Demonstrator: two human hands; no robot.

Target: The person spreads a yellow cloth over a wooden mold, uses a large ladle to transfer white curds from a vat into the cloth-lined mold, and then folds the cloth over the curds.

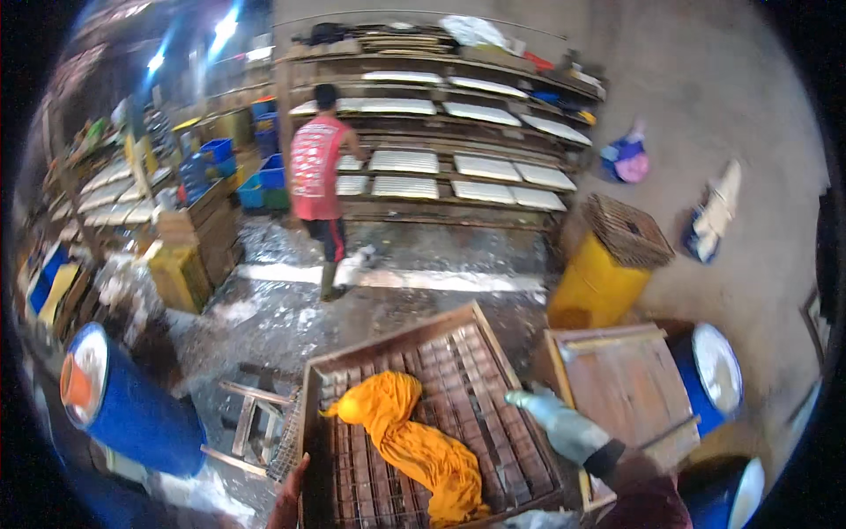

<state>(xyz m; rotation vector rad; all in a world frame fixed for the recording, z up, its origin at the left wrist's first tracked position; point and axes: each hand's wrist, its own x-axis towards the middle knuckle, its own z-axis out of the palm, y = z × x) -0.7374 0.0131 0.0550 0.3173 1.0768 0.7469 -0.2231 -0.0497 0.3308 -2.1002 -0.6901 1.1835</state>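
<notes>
A wooden frame tray [390, 345] with a slatted, gridded bottom lies before me. On it rests a twisted orange cloth [423, 456], with a rounded, bunched end at the upper left. My left hand [291, 492], bare, is at the tray's left outer side near the bottom of the view; its grip is mostly out of sight. My right hand [552, 416], in a pale glove, reaches to the tray's right edge with its fingers extended. Whether it grips the rim cannot be told.
Blue drums [132, 410] stand at left and right, one holding an orange container [77, 381]. A wooden board [615, 383] and a yellow barrel [598, 281] are at right. A person in a red top [317, 168] stands at shelves holding white trays [404, 162]. The floor looks wet.
</notes>
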